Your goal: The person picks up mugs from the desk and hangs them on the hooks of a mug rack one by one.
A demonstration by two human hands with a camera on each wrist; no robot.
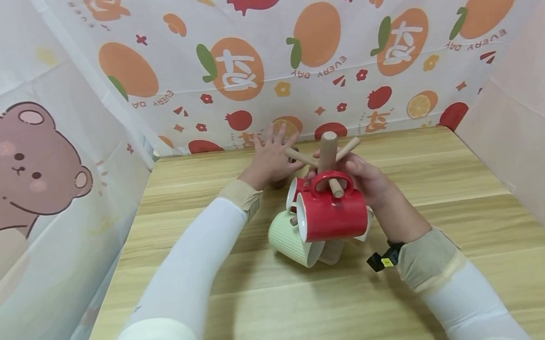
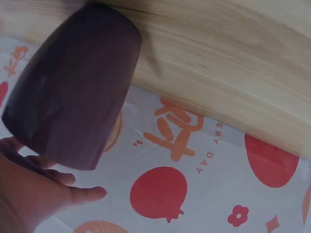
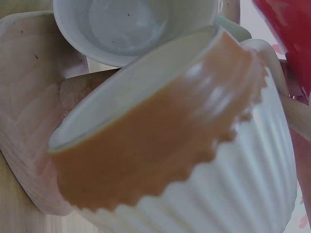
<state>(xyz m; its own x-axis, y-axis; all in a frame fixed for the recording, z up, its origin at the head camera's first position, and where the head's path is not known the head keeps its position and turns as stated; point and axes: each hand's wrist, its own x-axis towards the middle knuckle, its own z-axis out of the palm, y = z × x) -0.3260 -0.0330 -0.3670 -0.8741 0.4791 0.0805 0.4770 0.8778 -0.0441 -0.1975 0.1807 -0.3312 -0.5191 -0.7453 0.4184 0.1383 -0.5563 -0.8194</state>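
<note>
A wooden mug tree [image 1: 328, 152] stands on the table, hung with a red mug [image 1: 335, 216] in front, a second red mug [image 1: 292, 191] behind it and a pale green ribbed mug [image 1: 289, 238]. A white ribbed mug with a brown rim [image 3: 160, 145] hangs on its right side. My right hand [image 1: 371, 178] reaches behind the front red mug and grips the tree near its post, fingers partly hidden. Beyond the tree, my left hand [image 1: 271, 159] has its fingers spread beside a dark purple mug [image 2: 77, 87], mostly hidden from the head view.
The wooden table [image 1: 284, 313] ends at a fruit-printed curtain [image 1: 276, 95] just behind the left hand. A bear-printed curtain [image 1: 27, 168] runs along the left side. A small black device [image 1: 382, 260] is strapped to my right wrist.
</note>
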